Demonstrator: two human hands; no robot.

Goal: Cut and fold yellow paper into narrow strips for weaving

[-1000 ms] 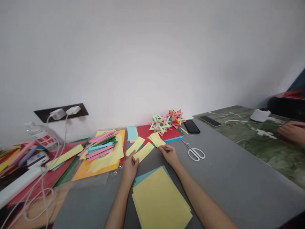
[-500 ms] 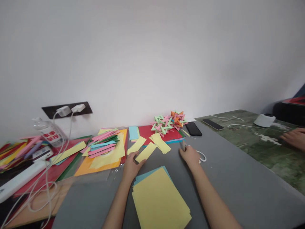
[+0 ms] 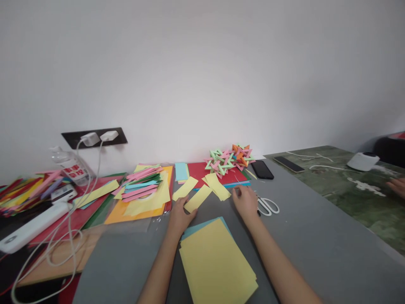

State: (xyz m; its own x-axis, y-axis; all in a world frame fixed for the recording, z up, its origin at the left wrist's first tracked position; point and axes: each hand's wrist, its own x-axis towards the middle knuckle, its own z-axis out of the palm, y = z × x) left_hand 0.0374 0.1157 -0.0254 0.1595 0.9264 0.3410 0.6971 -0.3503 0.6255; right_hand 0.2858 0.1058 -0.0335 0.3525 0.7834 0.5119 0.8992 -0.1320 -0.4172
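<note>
My left hand (image 3: pixel 180 217) rests on the grey mat, fingers apart, its fingertips at the near end of a yellow paper strip (image 3: pixel 198 199). Another yellow strip (image 3: pixel 185 188) lies just beyond, and overlapping yellow strips (image 3: pixel 217 187) lie to the right. My right hand (image 3: pixel 246 202) is near those strips with fingers loosely bent and nothing visible in them. Beside it on the mat are scissors with white handles (image 3: pixel 268 207); the hand hides their blades. Between my forearms sits a stack of yellow sheets (image 3: pixel 218 261) with blue sheets (image 3: pixel 202 229) showing beneath.
Folded paper stars (image 3: pixel 221 162) stand on red paper (image 3: pixel 196 170) by the wall. A phone (image 3: pixel 262 169) lies right of them. Coloured strips (image 3: pixel 142 185), a bottle (image 3: pixel 73 169) and a white power strip (image 3: pixel 34 228) with cables lie left. Another person's hand (image 3: pixel 398 185) is at far right.
The scissors now lie apart from my right hand, which has moved left toward the yellow strips. My left hand stays by its strip. The whole view has shifted slightly.
</note>
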